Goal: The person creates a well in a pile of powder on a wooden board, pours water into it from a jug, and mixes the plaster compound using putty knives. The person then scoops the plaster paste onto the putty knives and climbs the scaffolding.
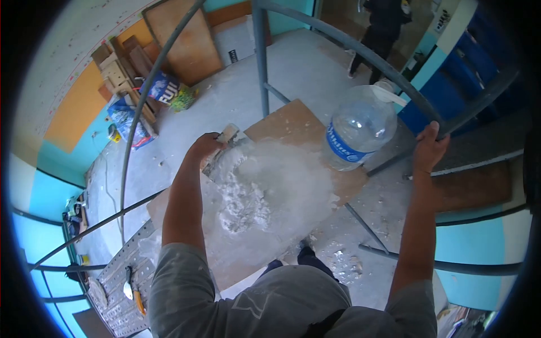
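My left hand [207, 146] is closed around a putty-smeared scraper [230, 134] at the upper left of a board [287, 121]. Part of the scraper is hidden by the fingers. Just below and right of that hand, a heap of white powder [245, 203] lies on the board, with a wet-looking white smear [298, 174] spread beside it. A large clear water jug [363, 121] with a blue label stands at the board's right corner. My right hand [433, 149] grips a grey metal rail [451, 125] beyond the jug.
Grey scaffold bars [261, 67] surround me. At lower left, a perforated metal platform [115, 290] holds a putty knife [128, 283] and an orange-handled tool [139, 303]. Bags [129, 121] and wood pieces [115, 73] lean by the wall. Another person [383, 34] stands at the back.
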The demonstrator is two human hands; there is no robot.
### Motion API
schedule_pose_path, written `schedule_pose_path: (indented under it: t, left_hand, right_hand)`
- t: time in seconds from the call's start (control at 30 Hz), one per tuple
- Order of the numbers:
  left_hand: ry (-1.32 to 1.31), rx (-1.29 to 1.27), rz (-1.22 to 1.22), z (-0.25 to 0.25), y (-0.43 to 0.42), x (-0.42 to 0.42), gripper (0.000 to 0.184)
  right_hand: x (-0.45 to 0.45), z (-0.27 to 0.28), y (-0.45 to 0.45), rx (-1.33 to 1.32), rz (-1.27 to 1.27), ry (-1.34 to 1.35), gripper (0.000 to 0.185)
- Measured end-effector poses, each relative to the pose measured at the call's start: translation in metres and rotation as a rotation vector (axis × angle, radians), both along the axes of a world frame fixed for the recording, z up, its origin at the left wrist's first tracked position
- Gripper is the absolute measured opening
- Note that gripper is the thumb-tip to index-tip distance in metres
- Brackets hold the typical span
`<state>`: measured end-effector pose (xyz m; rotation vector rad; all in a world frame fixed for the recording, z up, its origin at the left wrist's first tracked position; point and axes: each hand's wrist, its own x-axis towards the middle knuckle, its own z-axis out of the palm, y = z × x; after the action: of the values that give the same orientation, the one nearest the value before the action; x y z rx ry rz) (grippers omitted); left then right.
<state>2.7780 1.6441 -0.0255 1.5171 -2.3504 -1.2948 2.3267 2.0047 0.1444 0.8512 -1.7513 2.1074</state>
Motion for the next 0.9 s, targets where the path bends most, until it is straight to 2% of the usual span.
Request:
schedule_pose_path:
  t: [0.1, 0.17, 0.27, 0.33, 0.43, 0.53, 0.6, 0.67, 0.7, 0.8, 0.9]
  left_hand:
    - [-0.063, -0.067, -0.288, -0.01, 0.006, -0.038, 0.053]
    - [-0.147, -0.102, -0.482, 0.017, 0.036, -0.062, 0.055]
    - [-0.135, -0.16, -0.638, 0.043, 0.071, -0.063, 0.052]
    - [-0.197, -0.213, -0.665, 0.067, 0.107, -0.052, 0.044]
    - [-0.258, -0.353, -0.649, 0.082, 0.164, -0.024, 0.035]
    - [-0.271, -0.464, -0.504, 0.081, 0.193, 0.009, 0.035]
    - [-0.236, -0.4, -0.278, 0.098, 0.199, 0.033, 0.036]
    - [-0.203, -0.329, -0.013, 0.118, 0.204, 0.057, 0.038]
    - [-0.171, -0.401, 0.073, 0.11, 0.199, 0.076, 0.042]
    - [-0.197, -0.2, 0.391, 0.088, 0.176, 0.13, 0.042]
    - [-0.003, 0.067, 0.63, 0.004, 0.151, 0.203, 0.044]
  right_hand:
    - [0.003, 0.001, 0.0, 0.016, -0.016, 0.007, 0.03]
    - [0.001, 0.001, 0.0, 0.026, -0.018, 0.007, 0.032]
    - [-0.003, -0.001, 0.002, 0.035, 0.003, 0.005, 0.034]
    - [-0.007, -0.005, 0.002, 0.057, 0.006, 0.019, 0.035]
    - [-0.016, -0.011, -0.001, 0.087, -0.15, 0.12, 0.035]
    - [-0.01, -0.009, -0.001, 0.027, -0.055, -0.099, 0.049]
    - [-0.01, -0.008, 0.003, 0.144, -0.099, -0.049, 0.049]
    - [-0.009, -0.009, 0.002, 0.114, -0.074, -0.033, 0.043]
    - [-0.008, -0.008, 0.002, 0.098, -0.067, -0.022, 0.04]
    - [-0.003, -0.003, 0.004, 0.123, -0.034, -0.023, 0.043]
    - [-0.002, -0.003, 0.004, 0.125, -0.007, -0.011, 0.045]
